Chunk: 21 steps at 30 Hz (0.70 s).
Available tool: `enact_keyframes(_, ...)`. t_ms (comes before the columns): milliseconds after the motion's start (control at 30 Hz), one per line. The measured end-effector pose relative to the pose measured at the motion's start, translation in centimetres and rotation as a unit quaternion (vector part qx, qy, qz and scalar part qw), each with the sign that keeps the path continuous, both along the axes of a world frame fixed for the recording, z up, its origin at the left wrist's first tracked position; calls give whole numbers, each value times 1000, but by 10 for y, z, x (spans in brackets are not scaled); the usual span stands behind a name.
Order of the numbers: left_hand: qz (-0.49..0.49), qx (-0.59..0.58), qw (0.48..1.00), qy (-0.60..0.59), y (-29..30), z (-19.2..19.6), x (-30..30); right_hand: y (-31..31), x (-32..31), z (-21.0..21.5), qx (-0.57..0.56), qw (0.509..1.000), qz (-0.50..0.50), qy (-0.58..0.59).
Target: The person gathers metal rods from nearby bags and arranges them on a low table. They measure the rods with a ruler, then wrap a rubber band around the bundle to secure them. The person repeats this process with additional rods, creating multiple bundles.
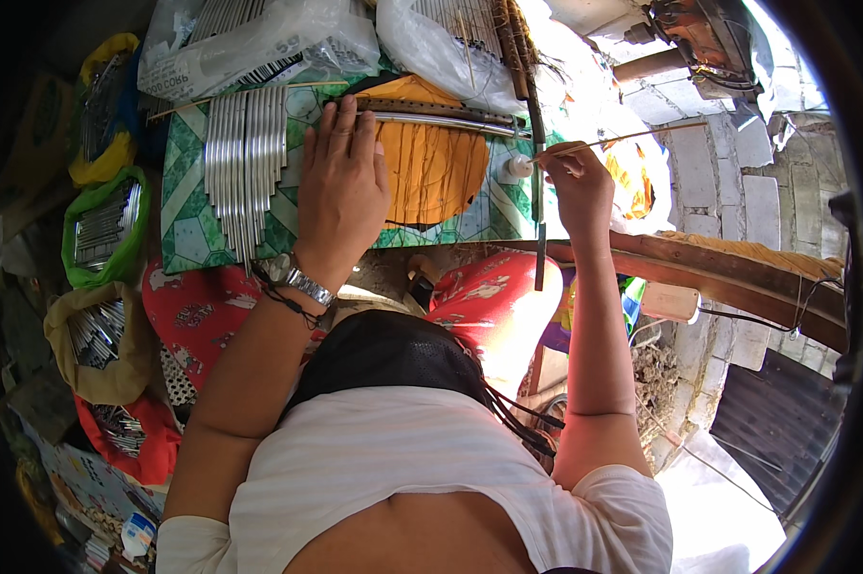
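My left hand (343,196) lies flat with its fingers stretched over the left end of a thin silver tube (441,121). Just behind the tube runs a dark strip with a row of holes (422,108); both cross an orange cloth or paper sheet (431,177). My right hand (581,187) is closed in a pinch on a thin wooden stick (651,134), past the tube's right end. Close to that hand stands a small white container (519,168). Left of my left hand, silver tubes of graded length (245,158) lie side by side.
A green patterned tabletop (187,225) carries plastic bags of tubes (259,53) at the back. Yellow, green (106,227), tan and red (130,435) bags of metal tubes stand at the left. A dark upright bar (539,210) crosses the table's right edge. A wooden beam (737,277) extends right.
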<state>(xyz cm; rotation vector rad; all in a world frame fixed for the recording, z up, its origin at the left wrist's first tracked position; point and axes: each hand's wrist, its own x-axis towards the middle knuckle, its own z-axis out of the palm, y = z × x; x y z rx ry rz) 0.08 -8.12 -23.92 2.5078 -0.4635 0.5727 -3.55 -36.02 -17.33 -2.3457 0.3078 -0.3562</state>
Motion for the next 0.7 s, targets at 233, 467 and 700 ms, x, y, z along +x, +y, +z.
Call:
enact_keyframes(233,-2,-6,1000,3,0,0,0,2,0,-1,5,1000,4,-5)
enact_keyframes(467,-3,-5,1000,2,0,0,0,3,1,1,-10,1000,3,9)
enact_keyframes(700,-3,-12,1000,5,0,-1,1,4,1,20,258,966,-19,3)
